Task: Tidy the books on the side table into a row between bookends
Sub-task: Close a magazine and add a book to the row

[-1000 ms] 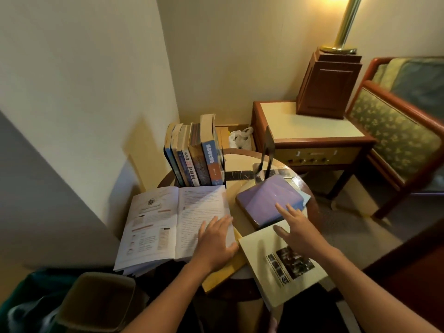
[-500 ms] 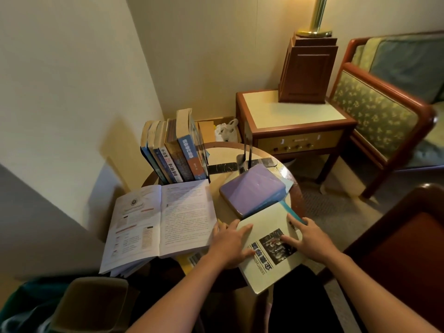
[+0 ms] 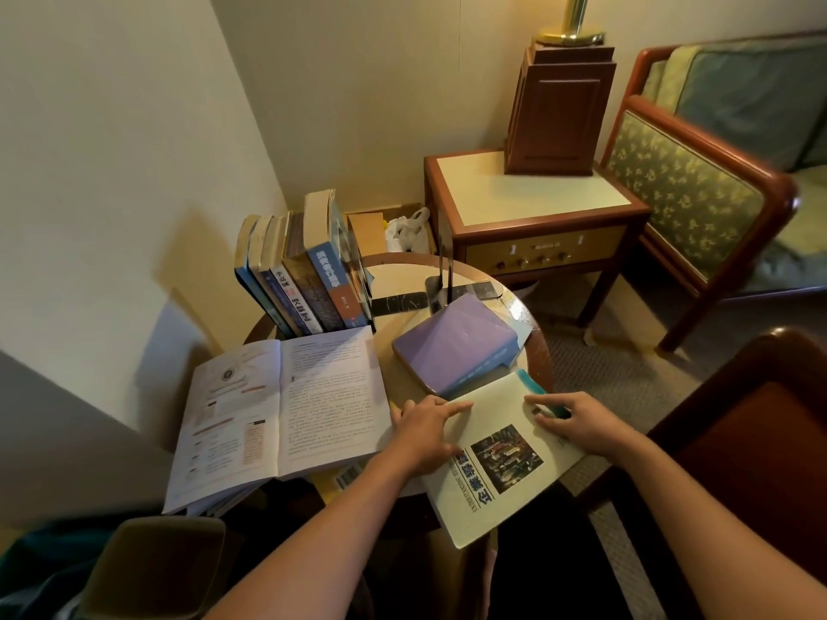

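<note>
Several books stand in a row (image 3: 304,279) at the back left of the round side table (image 3: 534,351). A black metal bookend (image 3: 443,279) stands apart to their right. A purple book (image 3: 454,342) lies flat near it. An open book (image 3: 282,404) lies at the front left. A cream book with a dark photo on its cover (image 3: 496,463) overhangs the table's front edge. My left hand (image 3: 425,431) rests on its left edge with the fingers extended. My right hand (image 3: 577,422) lies on its right edge, fingers over the teal spine.
A wooden nightstand (image 3: 532,203) with a lamp base (image 3: 559,105) stands behind the table. An upholstered armchair (image 3: 698,190) is at the right, and another dark wooden chair (image 3: 760,440) at the near right. A yellow book (image 3: 344,476) peeks out under the open book.
Both hands moved from the open book and purple book onto the cream book, which has turned and slid toward the table's middle. The camera view shifted to the right.
</note>
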The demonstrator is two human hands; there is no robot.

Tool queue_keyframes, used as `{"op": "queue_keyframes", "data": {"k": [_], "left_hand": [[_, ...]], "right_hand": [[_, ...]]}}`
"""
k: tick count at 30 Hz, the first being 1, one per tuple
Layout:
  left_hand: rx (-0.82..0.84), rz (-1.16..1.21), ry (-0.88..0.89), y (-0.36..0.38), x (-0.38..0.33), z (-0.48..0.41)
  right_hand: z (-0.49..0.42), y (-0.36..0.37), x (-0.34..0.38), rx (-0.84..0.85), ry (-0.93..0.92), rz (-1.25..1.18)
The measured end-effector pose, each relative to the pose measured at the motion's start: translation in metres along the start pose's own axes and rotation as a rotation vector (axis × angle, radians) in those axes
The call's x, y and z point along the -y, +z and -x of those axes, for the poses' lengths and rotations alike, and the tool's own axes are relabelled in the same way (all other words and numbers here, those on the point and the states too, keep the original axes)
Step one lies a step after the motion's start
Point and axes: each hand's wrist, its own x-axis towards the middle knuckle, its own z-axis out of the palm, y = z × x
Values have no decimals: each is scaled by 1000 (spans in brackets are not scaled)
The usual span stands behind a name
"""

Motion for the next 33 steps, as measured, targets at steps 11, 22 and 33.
{"op": "queue_keyframes", "data": {"k": [11, 22, 33], "left_hand": [[259, 672, 43, -41, 11, 25], [115, 822, 105, -98, 32, 70], [-75, 960, -35, -133, 73, 89]], "right_hand": [[35, -44, 47, 20, -96, -272], [37, -32, 131, 129, -291, -290], [10, 44, 192, -170, -455, 107]]}}
